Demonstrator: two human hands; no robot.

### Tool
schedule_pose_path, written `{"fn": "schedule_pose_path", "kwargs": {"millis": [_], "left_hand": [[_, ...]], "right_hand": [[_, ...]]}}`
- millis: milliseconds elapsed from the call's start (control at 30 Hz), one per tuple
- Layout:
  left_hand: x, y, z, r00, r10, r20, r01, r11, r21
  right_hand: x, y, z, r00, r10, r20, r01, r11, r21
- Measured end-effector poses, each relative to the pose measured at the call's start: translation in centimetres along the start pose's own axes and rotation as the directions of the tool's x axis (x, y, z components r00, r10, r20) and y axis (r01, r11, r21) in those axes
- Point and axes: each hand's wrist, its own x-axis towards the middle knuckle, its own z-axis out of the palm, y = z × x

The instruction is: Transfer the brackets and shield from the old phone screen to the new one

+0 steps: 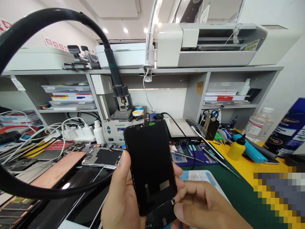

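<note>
My left hand [121, 194] grips a black phone screen panel [149, 159] by its left edge and holds it upright, back side toward me. My right hand [205, 205] pinches the panel's lower right corner near a small flex connector [173, 201]. A second dark piece [162, 218] shows just below the panel, partly hidden by my hands.
An opened phone body [102, 157] lies on the bench to the left, next to a copper-coloured plate [59, 168]. A thick black hose [28, 31] arcs overhead to a soldering station [116, 127]. Tweezers [207, 143], a yellow bottle [235, 148] and a heating plate [181, 128] lie to the right.
</note>
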Motion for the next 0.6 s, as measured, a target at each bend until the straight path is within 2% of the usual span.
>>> {"fn": "schedule_pose_path", "kwargs": {"millis": [300,467,600], "left_hand": [[-0.16,0.13,0.24,0.997,-0.074,0.025,0.073,0.997,0.024],[-0.04,-0.02,0.29,1.000,-0.020,0.024,0.020,1.000,0.006],[0.03,-0.09,0.34,0.999,-0.033,0.033,0.033,0.999,0.005]], "right_hand": [[0.42,-0.06,-0.06,0.999,-0.002,0.053,0.007,0.995,-0.102],[0.35,-0.17,0.13,0.999,-0.006,0.039,0.009,0.996,-0.091],[0.49,-0.01,0.05,0.999,-0.002,0.053,0.006,0.996,-0.085]]}}
